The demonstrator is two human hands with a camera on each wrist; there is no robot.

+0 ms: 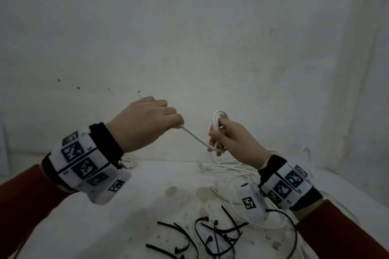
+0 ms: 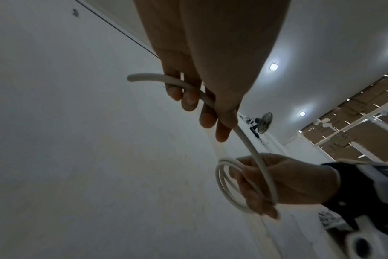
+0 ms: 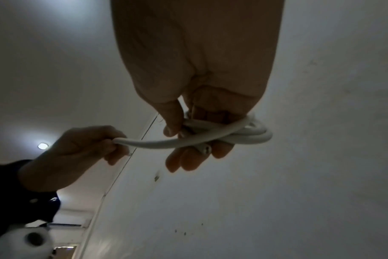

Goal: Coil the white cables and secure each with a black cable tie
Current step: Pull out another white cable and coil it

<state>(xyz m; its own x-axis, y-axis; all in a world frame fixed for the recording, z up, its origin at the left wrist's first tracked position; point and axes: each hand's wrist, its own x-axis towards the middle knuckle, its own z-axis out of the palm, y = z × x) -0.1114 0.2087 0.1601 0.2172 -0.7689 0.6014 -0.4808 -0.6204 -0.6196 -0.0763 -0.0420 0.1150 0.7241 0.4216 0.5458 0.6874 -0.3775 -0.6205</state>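
Head camera: high, looking forward and down over both forearms at the white table [image 1: 105,216] and the wall behind it; hands mid-frame, at arm's reach. Left wrist camera: set under the wrist, looking up along the left hand [image 2: 202,84] toward wall and ceiling, fingers very close. Right wrist camera: same upward tilt, along the right hand [image 3: 195,105]. Shared: all three views take in both hands and the white cable [image 1: 194,135] stretched between them.
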